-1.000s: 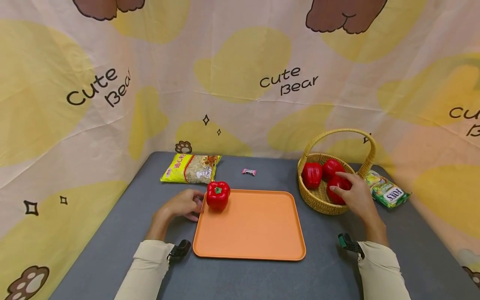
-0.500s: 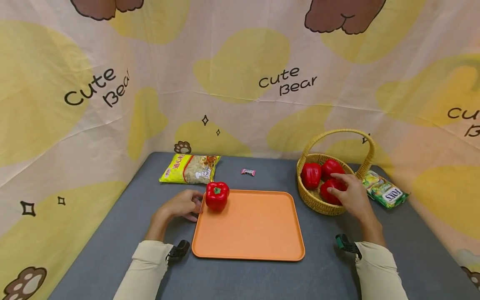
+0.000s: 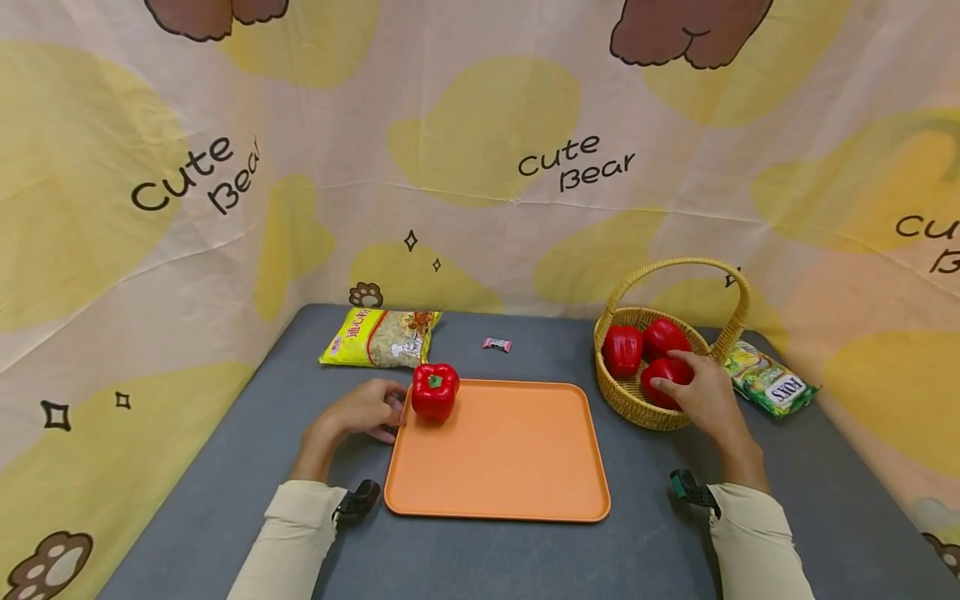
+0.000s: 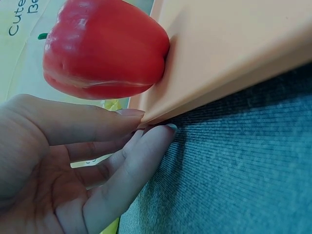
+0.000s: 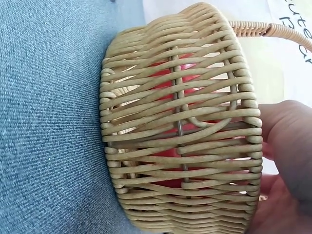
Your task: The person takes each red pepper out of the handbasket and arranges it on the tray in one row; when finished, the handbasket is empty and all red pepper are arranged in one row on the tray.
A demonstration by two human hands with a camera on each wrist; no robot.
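My left hand (image 3: 367, 408) pinches the left rim of an orange tray (image 3: 517, 458); in the left wrist view the thumb (image 4: 97, 122) lies at its corner with the fingers below. A red bell pepper (image 3: 435, 392) with a green stem stands in the tray's far left corner, close to that hand. My right hand (image 3: 708, 396) reaches over the rim of a wicker basket (image 3: 637, 408) and holds a red pepper (image 3: 662, 383) inside it. Two more red peppers lie behind that one. From the right wrist, the basket's woven side (image 5: 180, 136) hides most of the held pepper.
A yellow food bag (image 3: 382, 337) lies behind the tray at the left. One small pink wrapped candy (image 3: 497, 344) is at the back middle. A green FOX'S packet (image 3: 772, 383) lies right of the basket, whose tall handle (image 3: 675, 262) arches over it.
My right hand has moved slightly left, and the pepper under its fingers has shifted left within the basket. The left hand and the tray have stayed in place.
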